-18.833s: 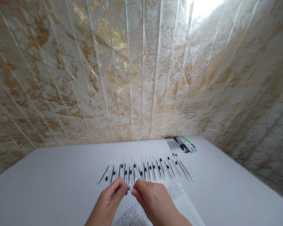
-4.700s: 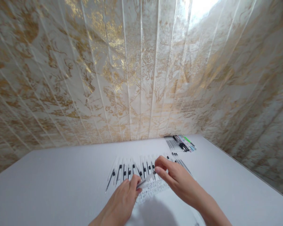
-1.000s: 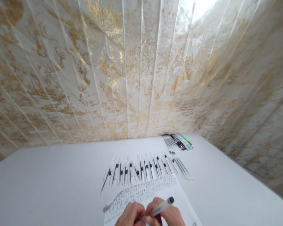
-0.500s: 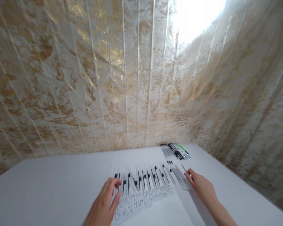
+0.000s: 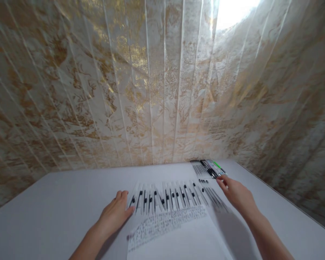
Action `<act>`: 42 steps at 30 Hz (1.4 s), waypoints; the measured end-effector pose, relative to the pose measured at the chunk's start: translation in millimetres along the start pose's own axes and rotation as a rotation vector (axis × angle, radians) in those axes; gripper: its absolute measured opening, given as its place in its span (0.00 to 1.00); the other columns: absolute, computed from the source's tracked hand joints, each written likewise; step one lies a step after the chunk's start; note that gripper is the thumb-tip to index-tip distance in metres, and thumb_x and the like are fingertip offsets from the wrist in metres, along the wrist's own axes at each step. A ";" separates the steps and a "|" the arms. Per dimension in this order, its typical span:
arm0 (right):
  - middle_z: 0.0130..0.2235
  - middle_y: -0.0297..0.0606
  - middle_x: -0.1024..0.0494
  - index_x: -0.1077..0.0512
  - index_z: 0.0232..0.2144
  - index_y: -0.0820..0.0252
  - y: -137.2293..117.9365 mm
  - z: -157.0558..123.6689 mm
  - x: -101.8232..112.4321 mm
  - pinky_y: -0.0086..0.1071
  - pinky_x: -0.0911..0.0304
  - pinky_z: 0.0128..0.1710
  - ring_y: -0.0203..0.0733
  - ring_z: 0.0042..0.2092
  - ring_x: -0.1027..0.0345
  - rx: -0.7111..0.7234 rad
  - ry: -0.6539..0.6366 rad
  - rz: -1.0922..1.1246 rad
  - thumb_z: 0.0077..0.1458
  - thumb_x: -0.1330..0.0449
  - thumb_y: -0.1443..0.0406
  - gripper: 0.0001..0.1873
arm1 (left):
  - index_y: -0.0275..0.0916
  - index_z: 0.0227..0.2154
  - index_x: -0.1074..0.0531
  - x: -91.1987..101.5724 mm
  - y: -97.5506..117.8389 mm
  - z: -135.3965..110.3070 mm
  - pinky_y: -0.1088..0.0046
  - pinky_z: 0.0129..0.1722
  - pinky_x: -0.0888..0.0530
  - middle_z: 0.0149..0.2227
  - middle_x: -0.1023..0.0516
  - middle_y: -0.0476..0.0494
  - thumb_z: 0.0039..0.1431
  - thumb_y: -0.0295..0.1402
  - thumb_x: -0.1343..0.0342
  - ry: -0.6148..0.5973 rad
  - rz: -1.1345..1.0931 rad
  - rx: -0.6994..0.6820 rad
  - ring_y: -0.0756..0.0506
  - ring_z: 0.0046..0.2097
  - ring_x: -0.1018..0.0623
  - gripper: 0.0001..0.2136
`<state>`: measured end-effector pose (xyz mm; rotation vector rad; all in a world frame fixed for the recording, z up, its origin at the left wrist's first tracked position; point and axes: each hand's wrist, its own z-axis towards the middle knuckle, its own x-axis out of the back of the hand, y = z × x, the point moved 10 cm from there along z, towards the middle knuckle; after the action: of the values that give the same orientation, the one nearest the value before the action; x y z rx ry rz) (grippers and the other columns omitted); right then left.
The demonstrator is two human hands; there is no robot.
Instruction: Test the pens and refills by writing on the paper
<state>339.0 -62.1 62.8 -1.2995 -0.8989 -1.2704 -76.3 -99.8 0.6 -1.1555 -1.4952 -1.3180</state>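
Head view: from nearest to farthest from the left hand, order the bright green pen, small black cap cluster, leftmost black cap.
1. Leftmost black cap: just right of the left hand.
2. Small black cap cluster: farther right.
3. Bright green pen: back right.

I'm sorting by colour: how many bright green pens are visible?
1: the bright green pen lies among the assorted pens, beyond the right hand; others may be hidden.

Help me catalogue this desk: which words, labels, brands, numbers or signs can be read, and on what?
None can be read.
Paper: rows of dark writing, too small and blurred.
Pens at far right: any print is too small.
Row of pen parts: no legible marking.
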 end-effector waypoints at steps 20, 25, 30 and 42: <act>0.29 0.36 0.21 0.27 0.36 0.51 -100.5 -37.6 64.0 0.32 0.42 0.29 0.45 0.32 0.28 0.341 0.066 0.337 0.60 0.52 0.56 0.15 | 0.30 0.43 0.32 -7.6 18.7 29.6 0.65 0.37 0.28 0.44 0.30 0.33 0.66 0.27 0.63 0.150 0.316 0.070 0.37 0.45 0.26 0.14; 0.29 0.34 0.22 0.29 0.36 0.52 -106.9 -43.2 63.3 0.31 0.43 0.29 0.43 0.31 0.29 0.341 0.021 0.318 0.61 0.53 0.58 0.14 | 0.28 0.41 0.30 -8.0 16.8 38.9 0.66 0.37 0.27 0.42 0.28 0.31 0.66 0.28 0.61 0.231 0.372 0.069 0.37 0.42 0.24 0.14; 0.31 0.34 0.22 0.29 0.36 0.52 -116.8 -45.4 54.6 0.33 0.43 0.31 0.44 0.33 0.28 0.361 -0.034 0.297 0.62 0.53 0.59 0.14 | 0.26 0.39 0.29 -7.7 13.3 53.5 0.65 0.33 0.25 0.37 0.26 0.27 0.65 0.23 0.63 0.260 0.371 0.068 0.36 0.37 0.20 0.16; 0.32 0.35 0.19 0.26 0.37 0.53 -132.1 -52.4 48.1 0.32 0.41 0.32 0.43 0.33 0.26 0.413 -0.063 0.341 0.60 0.47 0.64 0.09 | 0.28 0.36 0.31 -7.9 -2.7 39.5 0.54 0.35 0.28 0.36 0.25 0.24 0.57 0.17 0.67 0.151 0.136 0.065 0.30 0.36 0.20 0.18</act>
<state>208.4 -99.7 126.3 -1.1067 -0.8826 -0.7357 -77.1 -61.6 -12.6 -1.0724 -1.3179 -1.2278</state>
